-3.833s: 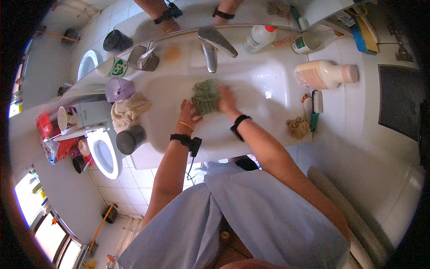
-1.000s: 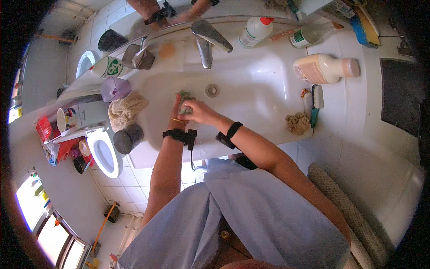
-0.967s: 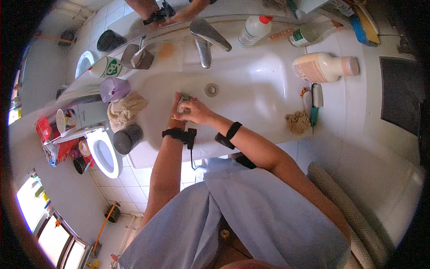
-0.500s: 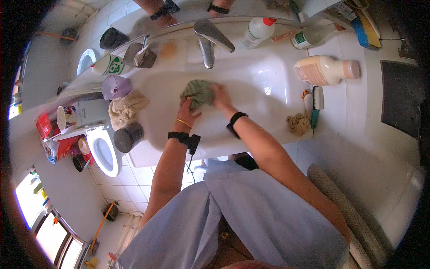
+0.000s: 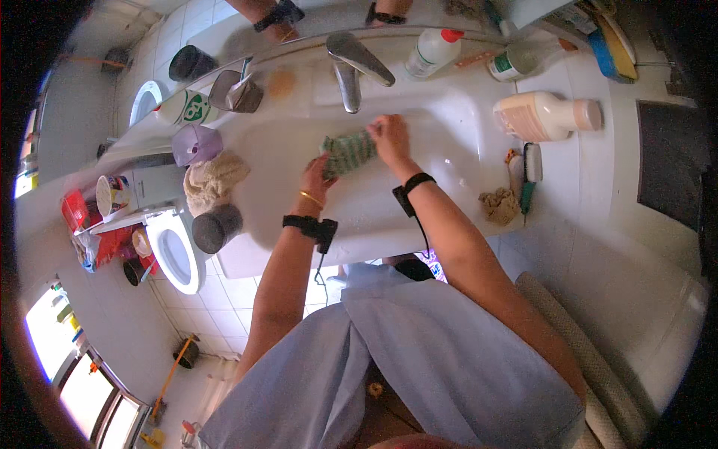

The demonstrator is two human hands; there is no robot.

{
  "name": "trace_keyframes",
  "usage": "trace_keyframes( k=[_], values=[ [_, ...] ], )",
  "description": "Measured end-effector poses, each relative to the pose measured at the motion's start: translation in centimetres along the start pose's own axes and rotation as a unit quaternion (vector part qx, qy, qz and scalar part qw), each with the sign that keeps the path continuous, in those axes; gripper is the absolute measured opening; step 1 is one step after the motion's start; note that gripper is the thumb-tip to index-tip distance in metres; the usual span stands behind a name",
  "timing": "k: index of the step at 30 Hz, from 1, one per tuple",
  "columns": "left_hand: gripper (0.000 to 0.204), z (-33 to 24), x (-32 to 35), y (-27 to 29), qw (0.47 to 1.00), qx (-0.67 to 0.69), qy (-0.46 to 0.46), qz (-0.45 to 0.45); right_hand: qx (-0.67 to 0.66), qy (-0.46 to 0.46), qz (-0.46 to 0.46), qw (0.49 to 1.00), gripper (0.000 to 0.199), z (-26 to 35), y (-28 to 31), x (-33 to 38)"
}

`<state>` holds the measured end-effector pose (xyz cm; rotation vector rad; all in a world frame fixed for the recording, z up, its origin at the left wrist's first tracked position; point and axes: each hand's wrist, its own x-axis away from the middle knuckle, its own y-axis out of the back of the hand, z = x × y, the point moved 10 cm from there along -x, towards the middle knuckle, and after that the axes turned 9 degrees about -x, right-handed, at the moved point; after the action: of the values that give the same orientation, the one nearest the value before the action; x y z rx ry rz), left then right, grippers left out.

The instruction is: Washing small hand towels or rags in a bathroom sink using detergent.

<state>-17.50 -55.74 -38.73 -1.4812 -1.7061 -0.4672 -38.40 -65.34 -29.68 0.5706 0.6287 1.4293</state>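
A green striped cloth (image 5: 350, 153) is stretched between my two hands over the white sink basin (image 5: 277, 183). My left hand (image 5: 317, 178) grips its lower left end, with the fingers closed on the fabric. At the upper right end, my right hand (image 5: 391, 140) pinches the cloth's edge. The chrome faucet (image 5: 348, 84) stands just beyond the cloth, its spout pointing into the basin. Whether water lies in the basin is hard to make out.
Along the left rim sit a beige cloth (image 5: 215, 182), a dark cup (image 5: 217, 228) and a purple container (image 5: 197, 144). On the right are a cream bottle (image 5: 535, 117), a brush (image 5: 532, 163) and a crumpled brown cloth (image 5: 499, 206). A white bottle with a red cap (image 5: 432, 54) stands behind.
The cloth was bunched under both hands and is now drawn out into a strip. My right hand has moved right and away from me; my left hand shifted slightly right.
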Motion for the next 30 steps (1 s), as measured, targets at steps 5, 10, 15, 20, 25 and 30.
trace_keyframes(
  k=[5, 10, 15, 20, 25, 30],
  values=[
    [0.048, 1.2, 0.9, 2.2, 0.999, 0.006, 0.041, -0.020, -0.146, -0.043, 0.104, 0.983, 0.050, -1.0, -6.7, 4.7],
    [0.055, -2.5, 1.7, -2.0, 0.967, 0.200, 0.015, 0.157, -0.311, 0.068, 0.287, 0.904, 0.041, 10.6, -9.5, 8.6],
    [0.033, -2.7, 2.5, -2.4, 0.969, 0.219, 0.040, 0.112, -0.257, 0.003, 0.268, 0.929, 0.042, 14.2, -5.1, 8.4],
    [0.031, -5.1, 3.3, -2.5, 0.988, -0.018, -0.144, 0.050, -0.170, 0.001, 0.073, 0.983, 0.041, 14.7, -2.3, 6.6],
    [0.044, -3.4, 3.9, -4.5, 0.947, 0.298, -0.019, 0.117, -0.109, -0.069, 0.041, 0.991, 0.037, 12.1, -1.9, 4.4],
    [0.035, -2.5, 4.4, -1.4, 0.986, -0.116, -0.100, -0.072, -0.058, -0.093, 0.041, 0.993, 0.035, 11.4, -1.3, 4.6]
  ],
)
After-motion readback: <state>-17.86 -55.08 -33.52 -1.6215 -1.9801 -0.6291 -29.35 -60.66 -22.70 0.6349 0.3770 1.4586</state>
